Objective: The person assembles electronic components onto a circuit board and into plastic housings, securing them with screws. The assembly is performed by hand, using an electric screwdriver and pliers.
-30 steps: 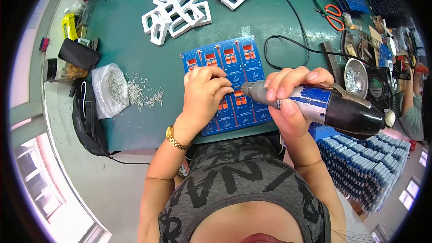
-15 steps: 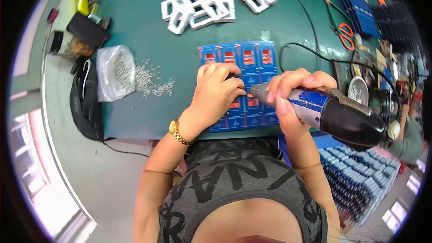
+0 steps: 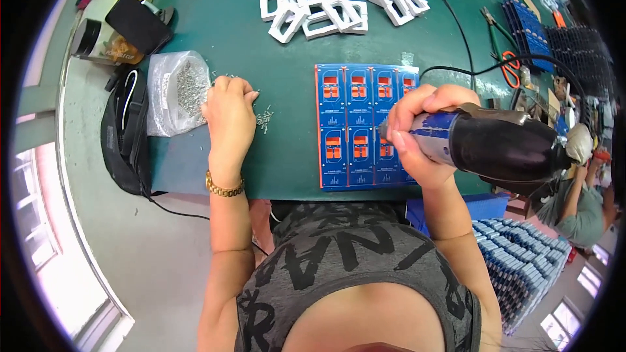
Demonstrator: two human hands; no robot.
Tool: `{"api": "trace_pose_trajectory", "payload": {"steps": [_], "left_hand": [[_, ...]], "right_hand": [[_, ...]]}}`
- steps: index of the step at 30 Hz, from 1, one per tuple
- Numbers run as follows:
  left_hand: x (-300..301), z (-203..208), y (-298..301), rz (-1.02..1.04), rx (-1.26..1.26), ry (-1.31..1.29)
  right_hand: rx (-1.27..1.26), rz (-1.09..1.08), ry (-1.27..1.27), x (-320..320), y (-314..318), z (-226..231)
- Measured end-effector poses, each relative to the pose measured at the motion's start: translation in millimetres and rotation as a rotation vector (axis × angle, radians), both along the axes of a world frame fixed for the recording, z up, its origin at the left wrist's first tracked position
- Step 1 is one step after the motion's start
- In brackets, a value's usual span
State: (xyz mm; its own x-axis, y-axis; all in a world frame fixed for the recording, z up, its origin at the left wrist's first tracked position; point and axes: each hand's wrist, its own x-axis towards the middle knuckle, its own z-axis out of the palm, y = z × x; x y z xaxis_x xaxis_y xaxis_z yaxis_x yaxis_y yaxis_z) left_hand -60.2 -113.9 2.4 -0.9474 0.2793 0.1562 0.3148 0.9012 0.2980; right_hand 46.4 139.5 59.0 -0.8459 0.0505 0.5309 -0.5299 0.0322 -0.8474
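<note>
The left hand [image 3: 229,109] has just gone from the blue board [image 3: 360,117] to the screws [image 3: 264,119], fingers curled, whether pinching any I can't tell, leaving the board partly under the right hand [image 3: 425,161] alone, which grips the power screwdriver [image 3: 499,145].

1 head-worn camera (fisheye) faces the bench [image 3: 283,163] below.

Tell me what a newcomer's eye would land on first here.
Probably the bulky power screwdriver in the right hand, its tip over the right part of a blue circuit-board panel with orange-red parts. Next, the heap of white frames at the far side of the green table, then the left hand among loose silvery screws beside their clear bag.
</note>
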Motion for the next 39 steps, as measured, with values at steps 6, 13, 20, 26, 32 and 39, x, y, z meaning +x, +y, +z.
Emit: {"api": "trace_pose_trajectory", "payload": {"steps": [6,13,20,26,32,39], "left_hand": [[-5.6,-9.2,-2.4,0.035,0.255,0.057],[26.1,15.3,49.3,-0.197,0.788,-0.24],[56.5,19.9,123.2,-0.731,0.564,-0.137],[56.5,1.8,142.8,-0.767,0.351,-0.05],[54.7,-5.5,145.4,-0.784,0.349,-0.001],[51.3,-7.1,138.9,-0.853,0.36,0.019]], "right_hand": [[-0.077,0.156,0.102,-0.8,17.5,-8.1],[-0.324,0.01,0.161,24.9,28.1,-6.1],[-0.32,-0.265,0.207,49.6,37.0,-9.7],[-0.328,-0.257,0.193,60.0,43.1,-16.4],[-0.346,-0.264,0.188,64.8,44.8,-13.4],[-0.381,-0.271,0.181,61.8,41.8,-18.2]]}}
